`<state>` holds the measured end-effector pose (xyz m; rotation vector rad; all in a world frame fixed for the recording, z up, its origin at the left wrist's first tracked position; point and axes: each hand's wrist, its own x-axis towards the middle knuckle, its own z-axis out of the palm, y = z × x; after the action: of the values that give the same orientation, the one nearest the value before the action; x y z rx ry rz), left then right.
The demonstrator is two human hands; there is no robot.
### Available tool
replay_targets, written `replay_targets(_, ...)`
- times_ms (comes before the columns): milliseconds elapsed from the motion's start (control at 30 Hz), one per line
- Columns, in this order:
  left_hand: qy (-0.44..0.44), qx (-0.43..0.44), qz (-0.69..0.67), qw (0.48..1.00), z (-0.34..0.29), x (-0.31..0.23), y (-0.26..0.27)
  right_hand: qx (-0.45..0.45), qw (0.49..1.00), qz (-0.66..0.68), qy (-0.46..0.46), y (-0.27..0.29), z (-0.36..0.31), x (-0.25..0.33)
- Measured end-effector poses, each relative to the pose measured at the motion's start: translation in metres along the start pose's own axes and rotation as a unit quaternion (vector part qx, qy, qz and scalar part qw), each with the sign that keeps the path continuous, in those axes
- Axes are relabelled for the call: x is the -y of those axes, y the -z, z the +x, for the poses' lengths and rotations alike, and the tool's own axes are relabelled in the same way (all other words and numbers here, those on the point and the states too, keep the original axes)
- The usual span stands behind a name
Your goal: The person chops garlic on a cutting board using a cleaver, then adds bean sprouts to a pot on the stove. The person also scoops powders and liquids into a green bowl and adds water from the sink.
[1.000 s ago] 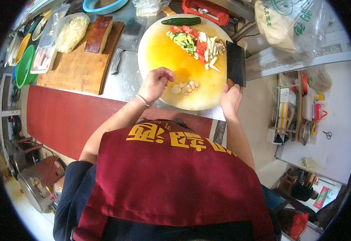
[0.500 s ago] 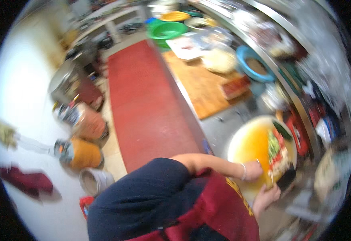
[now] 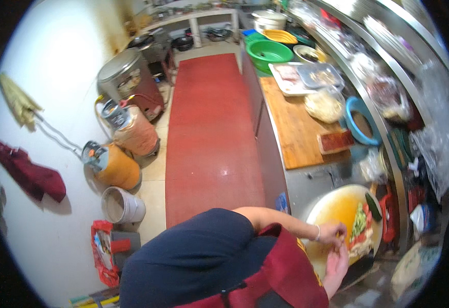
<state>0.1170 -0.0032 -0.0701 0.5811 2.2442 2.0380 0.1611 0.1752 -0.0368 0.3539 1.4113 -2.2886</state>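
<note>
Over a round cutting board (image 3: 332, 205), white with a yellow stain, my two hands meet at the fingertips. My left hand (image 3: 331, 233), with a bracelet at the wrist, is closed in a pinch. From below, my right hand (image 3: 337, 261) comes up against it, fingers closed too. Something small and yellowish shows between them, too small to name. Beside the hands on the board lie green shreds (image 3: 359, 224), red strips (image 3: 369, 218) and pale pieces (image 3: 360, 249). A dark green cucumber (image 3: 373, 206) rests at the far right rim. Next to my right hand is a dark flat thing (image 3: 362, 263), partly hidden.
A wooden board (image 3: 294, 131) holds a white tray (image 3: 281, 88), a bag of pale food (image 3: 324, 107) and a reddish block (image 3: 336, 141). Blue (image 3: 353, 131) and green (image 3: 270, 54) basins stand nearby. Metal shelving (image 3: 355, 84) borders the right. Gas cylinders (image 3: 119, 172) line the left wall.
The view has swung, so the scene sits lower and further right. My hands have come together; the yellowish piece that showed in my right hand is now mostly hidden between the fingers.
</note>
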Motion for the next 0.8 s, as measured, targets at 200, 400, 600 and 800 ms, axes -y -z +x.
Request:
replay_targets(200,0.133,-0.050,-0.196,0.970,-0.006,0.038,0.024,-0.065,0.991,0.115,0.015,-0.029,0.014,0.004)
replay_targets(400,0.312,-0.046,-0.342,0.885,-0.009,-0.030,0.058,-0.162,0.981,0.103,0.028,-0.006,0.002,0.005)
replay_targets(600,0.329,-0.038,-0.397,0.856,-0.024,-0.018,0.074,-0.276,0.958,-0.017,0.082,-0.012,-0.024,-0.013)
replay_targets(800,0.364,-0.105,-0.376,0.846,-0.026,-0.018,0.079,-0.278,0.656,-0.644,0.277,-0.033,-0.036,-0.026)
